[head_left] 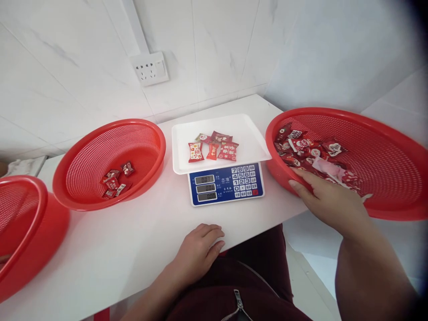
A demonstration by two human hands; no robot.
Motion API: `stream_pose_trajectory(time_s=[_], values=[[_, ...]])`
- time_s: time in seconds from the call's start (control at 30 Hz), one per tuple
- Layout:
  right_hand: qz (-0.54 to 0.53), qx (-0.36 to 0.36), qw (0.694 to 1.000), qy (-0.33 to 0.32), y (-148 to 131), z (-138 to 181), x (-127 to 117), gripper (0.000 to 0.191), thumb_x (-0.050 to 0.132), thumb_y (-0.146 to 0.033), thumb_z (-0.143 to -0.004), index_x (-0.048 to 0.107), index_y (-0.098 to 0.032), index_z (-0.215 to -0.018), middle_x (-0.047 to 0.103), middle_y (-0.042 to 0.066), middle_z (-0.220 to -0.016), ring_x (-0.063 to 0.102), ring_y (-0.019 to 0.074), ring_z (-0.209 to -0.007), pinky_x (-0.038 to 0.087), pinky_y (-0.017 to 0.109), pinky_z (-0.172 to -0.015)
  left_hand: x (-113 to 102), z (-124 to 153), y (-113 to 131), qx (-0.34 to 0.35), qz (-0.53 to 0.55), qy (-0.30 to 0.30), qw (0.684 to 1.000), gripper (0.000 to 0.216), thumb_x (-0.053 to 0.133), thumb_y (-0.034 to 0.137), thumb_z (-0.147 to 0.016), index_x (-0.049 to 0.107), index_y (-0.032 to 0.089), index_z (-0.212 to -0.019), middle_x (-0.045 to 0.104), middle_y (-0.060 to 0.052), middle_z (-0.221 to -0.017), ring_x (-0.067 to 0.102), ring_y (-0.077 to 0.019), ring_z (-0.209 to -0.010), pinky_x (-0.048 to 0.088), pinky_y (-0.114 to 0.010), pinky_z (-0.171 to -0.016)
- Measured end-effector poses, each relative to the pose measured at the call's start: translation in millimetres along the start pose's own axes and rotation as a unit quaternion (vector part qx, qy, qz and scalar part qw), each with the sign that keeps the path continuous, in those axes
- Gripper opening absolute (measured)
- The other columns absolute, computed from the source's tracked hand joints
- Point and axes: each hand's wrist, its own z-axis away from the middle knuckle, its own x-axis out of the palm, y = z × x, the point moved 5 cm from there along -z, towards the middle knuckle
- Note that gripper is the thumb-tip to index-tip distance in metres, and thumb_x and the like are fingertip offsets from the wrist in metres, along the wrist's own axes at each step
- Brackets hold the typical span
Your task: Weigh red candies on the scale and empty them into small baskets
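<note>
Your scale had two Chinese characters, 志准, on its blue front. Its keys showed the numbers 0 to 9. It had three small number windows; the top one was too faint to read surely, and the lower two showed zeros. The white tray on top held five little packets. One had big Chinese writing, and another had flowers. Your right hand was at the near rim of the right red basket, its thumb by the rim and its fingers partly hidden. I cannot tell if it was clamped on anything. More candy packets lay just beyond those fingers, in the basket. Your left hand rested on the worktop, thumb and fingers a little apart, in front of the scale.
</note>
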Motion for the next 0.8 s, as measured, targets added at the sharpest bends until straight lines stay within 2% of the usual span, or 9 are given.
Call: stream_pose_trajectory(time_s=[0.2, 0.53, 0.8], values=[[-0.010, 0.004, 1.000, -0.017, -1.4, 0.3, -0.5, 0.055, 0.025, -0.050, -0.091, 0.051, -0.023, -0.132, 0.063, 0.012, -0.120, 0.062, 0.0306, -0.100, 0.049, 0.043, -0.076, -0.8, -0.2, -3.0, -0.004, -0.001, 0.003, 1.000, 0.020, 0.049, 0.020, -0.089, 0.061, 0.020, -0.105, 0.068, -0.007, -0.108, 0.063, -0.0192, -0.099, 0.054, -0.034, -0.085], [-0.011, -0.003, 1.000, 0.008, 0.8, 0.3, 1.3, 0.054, 0.028, -0.051, -0.090, 0.053, -0.025, -0.130, 0.062, 0.011, -0.123, 0.063, 0.0301, -0.098, 0.051, 0.042, -0.074, -1.0, -0.6, -3.6, -0.005, -0.001, 0.007, 1.000, 0.020, 0.050, 0.020, -0.088, 0.061, 0.021, -0.105, 0.068, -0.007, -0.108, 0.063, -0.0196, -0.098, 0.055, -0.035, -0.084], [-0.014, -0.002, 1.000, 0.000, -0.6, 0.9, 0.2, 0.055, 0.025, -0.052, -0.091, 0.051, -0.025, -0.132, 0.062, 0.011, -0.122, 0.062, 0.0304, -0.101, 0.051, 0.043, -0.075, -2.1, -1.9, -3.2, -0.005, 0.000, 0.012, 1.000, 0.021, 0.049, 0.021, -0.089, 0.062, 0.022, -0.106, 0.069, -0.006, -0.107, 0.064, -0.0189, -0.097, 0.055, -0.034, -0.084]])
